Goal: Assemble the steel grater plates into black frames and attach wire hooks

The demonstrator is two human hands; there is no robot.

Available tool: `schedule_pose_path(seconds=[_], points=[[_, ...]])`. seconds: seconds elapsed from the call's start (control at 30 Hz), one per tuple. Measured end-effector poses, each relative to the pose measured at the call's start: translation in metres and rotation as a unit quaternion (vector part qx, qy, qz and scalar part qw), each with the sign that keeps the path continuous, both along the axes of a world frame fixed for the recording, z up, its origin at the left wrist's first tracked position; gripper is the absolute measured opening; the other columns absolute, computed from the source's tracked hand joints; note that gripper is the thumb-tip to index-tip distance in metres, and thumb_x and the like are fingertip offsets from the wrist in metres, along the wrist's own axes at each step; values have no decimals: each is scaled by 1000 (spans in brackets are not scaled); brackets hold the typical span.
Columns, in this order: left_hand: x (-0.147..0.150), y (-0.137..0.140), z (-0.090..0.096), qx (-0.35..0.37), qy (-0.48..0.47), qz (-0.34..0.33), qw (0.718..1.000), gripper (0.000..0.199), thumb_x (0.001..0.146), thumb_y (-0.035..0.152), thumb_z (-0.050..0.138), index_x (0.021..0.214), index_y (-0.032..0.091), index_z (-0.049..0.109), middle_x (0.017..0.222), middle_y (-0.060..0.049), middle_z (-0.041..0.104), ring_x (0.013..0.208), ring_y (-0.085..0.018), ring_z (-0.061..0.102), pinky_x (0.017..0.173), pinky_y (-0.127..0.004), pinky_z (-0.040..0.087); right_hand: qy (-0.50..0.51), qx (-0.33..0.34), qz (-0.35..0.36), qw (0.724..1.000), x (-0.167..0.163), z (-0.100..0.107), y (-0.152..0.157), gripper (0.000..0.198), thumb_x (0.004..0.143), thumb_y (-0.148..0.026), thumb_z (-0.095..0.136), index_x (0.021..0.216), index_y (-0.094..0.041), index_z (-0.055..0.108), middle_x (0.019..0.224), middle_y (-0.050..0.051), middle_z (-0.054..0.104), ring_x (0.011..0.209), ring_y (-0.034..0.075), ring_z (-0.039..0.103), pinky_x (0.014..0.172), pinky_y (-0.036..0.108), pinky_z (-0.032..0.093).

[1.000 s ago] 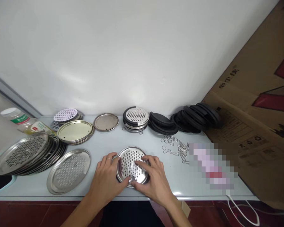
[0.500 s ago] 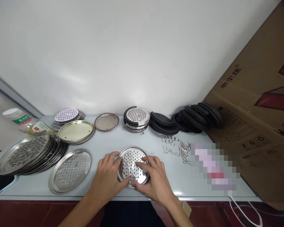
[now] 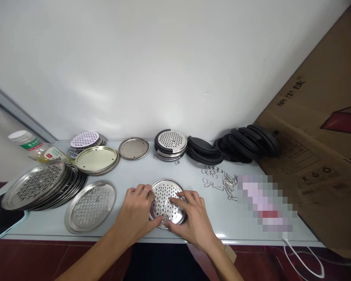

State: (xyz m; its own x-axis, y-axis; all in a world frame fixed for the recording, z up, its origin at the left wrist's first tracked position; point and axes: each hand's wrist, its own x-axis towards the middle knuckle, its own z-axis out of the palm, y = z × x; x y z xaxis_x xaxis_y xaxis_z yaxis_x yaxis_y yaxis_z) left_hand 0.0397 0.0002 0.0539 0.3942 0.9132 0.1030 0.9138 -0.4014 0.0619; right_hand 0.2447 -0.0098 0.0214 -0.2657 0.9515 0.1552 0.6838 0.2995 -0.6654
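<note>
A round metal grater plate (image 3: 166,195), shiny and full of small raised holes, lies on the table before me. My left hand (image 3: 139,210) grips its left edge, fingers curled under or behind the rim and thumb on the near side. On the right, my right hand (image 3: 193,218) holds the same plate, thumb at the near rim and fingertips across the holed face. Left of my hands lies a single loose grater plate (image 3: 90,207). A fanned stack of grater plates (image 3: 38,185) leans farther left.
Along the wall stand gold-toned discs (image 3: 96,159), a plain metal disc (image 3: 133,148), grater discs with black rims (image 3: 172,142) and black ring-shaped parts (image 3: 245,144). Small wire rings and hooks (image 3: 228,183) lie to the right. A cardboard box (image 3: 310,148) bounds the right side; a bottle (image 3: 26,144) lies at left.
The view has shifted slightly, so everything sits a little right and higher. My left fingers have drawn in more tightly at the plate's left edge; the right hand keeps its hold.
</note>
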Motion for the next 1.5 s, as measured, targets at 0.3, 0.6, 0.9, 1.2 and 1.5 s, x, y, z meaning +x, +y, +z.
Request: schedule_pose_path(seconds=[0.3, 0.6, 0.9, 1.2, 1.5], points=[[-7, 6, 8, -35, -14, -4, 999, 50, 70, 58, 75, 102, 20, 69, 115, -8, 63, 109, -30, 54, 91, -48, 37, 7, 12, -4, 1000, 0, 0, -1, 53, 66, -39, 85, 116, -32, 68, 120, 3, 63, 114, 29, 49, 92, 43, 40], [-7, 15, 3, -31, -54, 4, 998, 37, 77, 46, 71, 106, 24, 69, 118, -8, 61, 111, -29, 54, 93, -45, 37, 25, 33, -45, 998, -3, -1, -4, 61, 60, -29, 87, 117, -26, 64, 118, 6, 64, 111, 30, 53, 95, 45, 42], [-6, 15, 2, -35, -57, 10, 998, 36, 73, 40, 73, 104, 23, 68, 116, -8, 60, 110, -28, 54, 94, -45, 38, 1, 47, -35, 998, -1, -4, -4, 52, 65, -35, 84, 114, -29, 67, 127, 9, 57, 121, 33, 46, 97, 49, 41], [13, 31, 21, -83, -87, -5, 993, 33, 81, 35, 65, 112, 25, 66, 117, -6, 63, 107, -27, 57, 92, -43, 41, 71, 35, -80, 994, 0, -6, -2, 56, 66, -26, 80, 118, -23, 60, 121, 10, 56, 114, 31, 51, 97, 47, 45], [44, 33, 16, -96, -66, -110, 987, 23, 85, 26, 60, 107, 27, 66, 113, -4, 66, 108, -26, 56, 87, -42, 40, 78, 54, -109, 990, 1, -11, -1, 52, 67, -18, 67, 119, -18, 60, 121, 12, 54, 115, 32, 50, 100, 49, 46]])
